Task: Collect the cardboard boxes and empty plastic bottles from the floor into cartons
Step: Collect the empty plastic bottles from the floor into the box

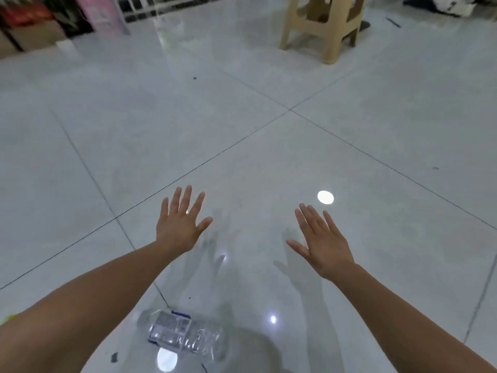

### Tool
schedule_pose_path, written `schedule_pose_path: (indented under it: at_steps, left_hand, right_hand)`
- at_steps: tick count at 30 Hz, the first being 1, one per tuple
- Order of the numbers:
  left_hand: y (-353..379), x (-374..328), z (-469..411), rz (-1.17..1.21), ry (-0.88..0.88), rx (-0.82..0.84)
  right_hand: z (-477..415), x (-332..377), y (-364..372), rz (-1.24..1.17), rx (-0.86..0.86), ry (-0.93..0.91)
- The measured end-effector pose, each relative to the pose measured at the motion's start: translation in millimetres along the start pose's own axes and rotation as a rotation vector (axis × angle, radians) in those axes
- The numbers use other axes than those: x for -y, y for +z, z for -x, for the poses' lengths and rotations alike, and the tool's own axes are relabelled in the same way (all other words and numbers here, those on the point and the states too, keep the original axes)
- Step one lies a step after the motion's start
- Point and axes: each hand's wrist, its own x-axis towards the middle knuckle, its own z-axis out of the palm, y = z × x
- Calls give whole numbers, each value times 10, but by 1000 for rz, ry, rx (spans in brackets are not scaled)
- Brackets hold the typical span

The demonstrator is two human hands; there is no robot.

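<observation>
Two bare arms reach out over a glossy pale tiled floor (349, 135), both palms turned down and held above the tiles. The left hand (179, 223) is spread wide, fingers fanned and holding nothing; the right hand (324, 242) is likewise spread flat and empty, thumb pointing inward. The two hands are well apart, with bare tile between them and reflections of ceiling lights glinting on the glaze.

Open floor runs across the whole middle of the view, crossed by dark grout lines that meet ahead of the hands. The clear stretch ends at the top edge: a tan plastic stool (322, 25) stands at upper right, a pink panel (100, 13) and blurred brown cardboard boxes (40, 36) line the upper left corner, and a dark bundle (443, 5) lies at far upper right.

One plastic bottle (185, 336) is in sight: clear, crushed-looking, with a label band, lying on its side on the floor at the bottom edge. It rests nearer the viewer than either hand, just beside the left forearm and below it in the view, well back from the left hand's fingers and farther still from the right hand. A few small dark specks dot the tiles. One stool is visible; the boxes at upper left are too blurred to count.
</observation>
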Motion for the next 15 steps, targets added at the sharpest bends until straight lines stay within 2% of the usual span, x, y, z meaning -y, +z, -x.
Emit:
schedule_pose_path:
  at_steps: [6,10,15]
  left_hand:
    - [418,651,666,99,-284,123]
    - [629,749,935,140,-335,196]
    - [851,687,1043,138,-340,277]
  right_hand:
    - [-239,837,295,-31,86,-296]
    - [-60,1365,593,-116,134,-475]
    - [308,1710,842,-222,199,-597]
